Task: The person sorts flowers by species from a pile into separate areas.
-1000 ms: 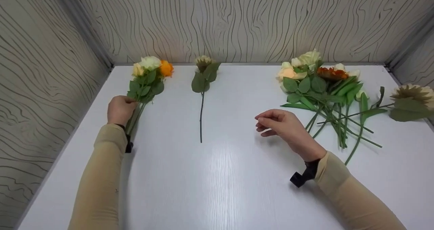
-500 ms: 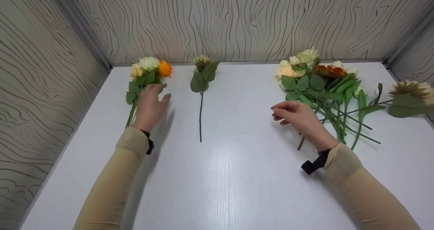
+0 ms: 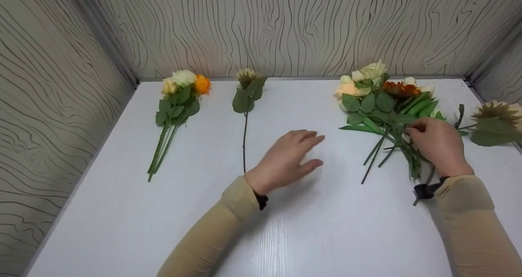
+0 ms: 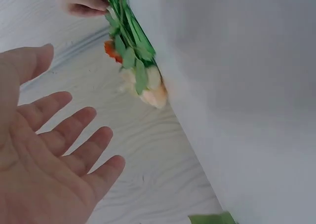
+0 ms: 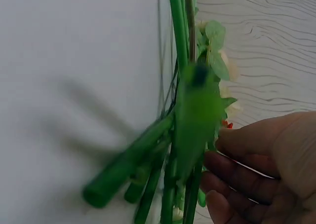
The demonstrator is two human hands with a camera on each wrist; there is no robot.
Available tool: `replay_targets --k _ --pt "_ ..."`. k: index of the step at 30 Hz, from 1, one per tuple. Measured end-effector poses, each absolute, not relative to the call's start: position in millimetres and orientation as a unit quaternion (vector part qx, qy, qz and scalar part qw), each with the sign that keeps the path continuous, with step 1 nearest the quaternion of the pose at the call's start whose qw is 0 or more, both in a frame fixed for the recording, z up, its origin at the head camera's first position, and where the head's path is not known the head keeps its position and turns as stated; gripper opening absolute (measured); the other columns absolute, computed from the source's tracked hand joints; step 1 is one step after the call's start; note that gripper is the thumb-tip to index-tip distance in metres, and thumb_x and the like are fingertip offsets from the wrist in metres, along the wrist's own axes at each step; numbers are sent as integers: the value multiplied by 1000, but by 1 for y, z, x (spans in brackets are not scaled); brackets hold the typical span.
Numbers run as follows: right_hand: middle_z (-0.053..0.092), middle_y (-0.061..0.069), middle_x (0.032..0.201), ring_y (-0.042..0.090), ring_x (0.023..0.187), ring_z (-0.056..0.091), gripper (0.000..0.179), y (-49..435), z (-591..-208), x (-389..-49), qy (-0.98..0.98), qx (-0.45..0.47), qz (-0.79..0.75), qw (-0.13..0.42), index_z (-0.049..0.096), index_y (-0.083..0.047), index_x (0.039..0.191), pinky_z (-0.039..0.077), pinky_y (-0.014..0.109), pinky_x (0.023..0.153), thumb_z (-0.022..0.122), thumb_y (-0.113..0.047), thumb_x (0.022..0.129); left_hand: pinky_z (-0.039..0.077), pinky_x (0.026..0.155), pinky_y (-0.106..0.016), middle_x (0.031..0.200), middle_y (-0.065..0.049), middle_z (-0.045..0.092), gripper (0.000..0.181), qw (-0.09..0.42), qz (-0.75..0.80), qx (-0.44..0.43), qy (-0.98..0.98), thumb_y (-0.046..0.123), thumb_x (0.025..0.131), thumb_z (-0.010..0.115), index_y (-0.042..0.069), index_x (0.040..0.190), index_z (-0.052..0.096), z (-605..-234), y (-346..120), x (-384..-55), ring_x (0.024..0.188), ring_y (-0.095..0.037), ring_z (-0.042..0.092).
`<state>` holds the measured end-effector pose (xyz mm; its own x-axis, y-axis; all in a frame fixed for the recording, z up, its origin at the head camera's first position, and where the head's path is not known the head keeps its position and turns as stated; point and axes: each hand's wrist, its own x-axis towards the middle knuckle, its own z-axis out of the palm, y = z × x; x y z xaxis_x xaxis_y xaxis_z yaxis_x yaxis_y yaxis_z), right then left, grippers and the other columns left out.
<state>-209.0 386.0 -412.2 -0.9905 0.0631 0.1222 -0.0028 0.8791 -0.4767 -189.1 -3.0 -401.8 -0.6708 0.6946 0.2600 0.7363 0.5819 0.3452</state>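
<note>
In the head view my left hand hovers over the middle of the table, fingers spread and holding nothing; its bare palm fills the left of the left wrist view. My right hand is at the right-hand pile of artificial flowers, fingers bent, fingertips right at the green stems. From the right wrist, the thumb and fingertips lie against the stems' edge; I cannot tell whether they grip one. The pile has cream, peach and rust-orange blooms with green leaves.
At the far left lies a bunch of white, yellow and orange roses. A single dark-stemmed flower lies to its right, its lower stem end hidden by my left hand. A large cream flower lies at the right edge. A patterned wall closes the back.
My left hand has left the rose bunch and moved right to mid-table. My right hand has gone from beside the pile, further right onto its stems.
</note>
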Motion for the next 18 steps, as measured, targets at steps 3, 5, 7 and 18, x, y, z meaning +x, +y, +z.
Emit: replay_targets --k 3,5,7,18 --pt "68 30 109 38 86 65 35 392 -413 -207 -970 -14 238 51 70 8 116 49 41 61 59 -23 103 29 119 -32 151 -6 51 56 51 -188 -444 -874 41 104 59 14 153 49 -402 22 -182 140 -19 45" --pt "68 30 108 38 86 65 35 392 -414 -206 -971 -9 233 42 71 8 114 50 43 62 61 -24 103 27 120 -31 151 -5 52 55 51 -176 -460 -869 41 105 58 14 152 50 -403 33 -178 141 -18 44" --pt "68 31 109 40 87 65 34 392 -414 -206 -973 -7 230 33 72 8 112 51 48 64 63 -22 102 26 120 -30 150 -4 53 53 53 -166 -470 -865 41 105 58 15 151 52 -404 41 -176 140 -17 45" --pt "67 32 107 40 83 63 28 389 -408 -204 -974 -3 222 46 70 11 113 50 49 63 60 -13 103 33 115 -25 143 -3 59 41 38 -204 -449 -869 35 105 60 16 142 62 -403 43 -180 135 -16 51"
